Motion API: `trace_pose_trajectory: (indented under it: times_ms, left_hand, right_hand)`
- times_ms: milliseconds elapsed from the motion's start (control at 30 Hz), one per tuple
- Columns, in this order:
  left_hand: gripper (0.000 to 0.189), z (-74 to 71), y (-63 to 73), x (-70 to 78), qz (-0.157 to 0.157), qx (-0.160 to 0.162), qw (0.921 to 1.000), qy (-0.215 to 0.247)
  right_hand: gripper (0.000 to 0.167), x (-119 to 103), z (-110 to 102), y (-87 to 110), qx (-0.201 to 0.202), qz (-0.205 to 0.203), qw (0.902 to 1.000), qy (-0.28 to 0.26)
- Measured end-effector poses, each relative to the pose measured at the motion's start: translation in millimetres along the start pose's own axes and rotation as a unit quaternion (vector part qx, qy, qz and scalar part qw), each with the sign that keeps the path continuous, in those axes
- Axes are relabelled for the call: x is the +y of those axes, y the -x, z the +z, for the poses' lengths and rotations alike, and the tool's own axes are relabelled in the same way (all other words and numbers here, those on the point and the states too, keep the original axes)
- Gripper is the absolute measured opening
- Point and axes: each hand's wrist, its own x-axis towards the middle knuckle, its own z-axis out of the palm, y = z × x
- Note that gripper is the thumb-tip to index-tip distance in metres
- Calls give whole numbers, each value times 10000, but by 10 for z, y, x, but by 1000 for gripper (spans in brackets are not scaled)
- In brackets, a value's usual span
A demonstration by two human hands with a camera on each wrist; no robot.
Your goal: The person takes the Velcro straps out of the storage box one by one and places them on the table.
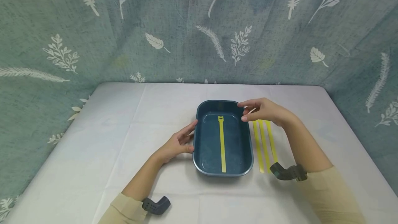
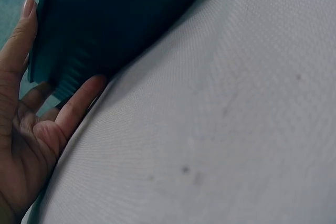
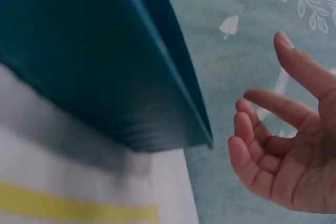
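A dark teal rectangular tray [image 1: 207,141] stands on the white-covered table, with one yellow strap [image 1: 222,144] lying lengthwise in it, its slotted head at the far end. My left hand [image 1: 175,146] touches the tray's left side, fingers and thumb spread along the wall; the left wrist view shows those fingers [image 2: 79,106] low against the teal side [image 2: 115,19]. Over the far right corner hovers my right hand [image 1: 266,110], fingers loosely bent with nothing between them. In the right wrist view that hand [image 3: 289,156] is apart from the tray [image 3: 79,66].
Three more yellow straps [image 1: 258,148] lie side by side right of the tray, partly under my right hand and wrist. Dark wrist cameras [image 1: 157,205] sit on both forearms. Behind the table [image 1: 77,168] hangs a green leaf-patterned cloth [image 1: 180,44].
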Motion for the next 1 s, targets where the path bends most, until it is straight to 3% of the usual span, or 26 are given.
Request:
trace_pose_trajectory:
  times_ms: [333,733,867,1000]
  left_hand:
    - [93,-5,-10,-16,-21,15,10000,-19]
    - [95,2,-10,11,18,-96,9999,64]
    - [96,9,-10,10,21,-93,9999,70]
    - [97,17,-5,14,40,-74,10000,35]
  right_hand:
    - [59,-198,95,-280,-334,301,9980,-436]
    - [57,-133,310,-741,-773,836,9890,-946]
    - [54,-92,451,-817,-645,1160,9870,-901]
    - [49,-63,579,-867,-230,1510,9861,-650]
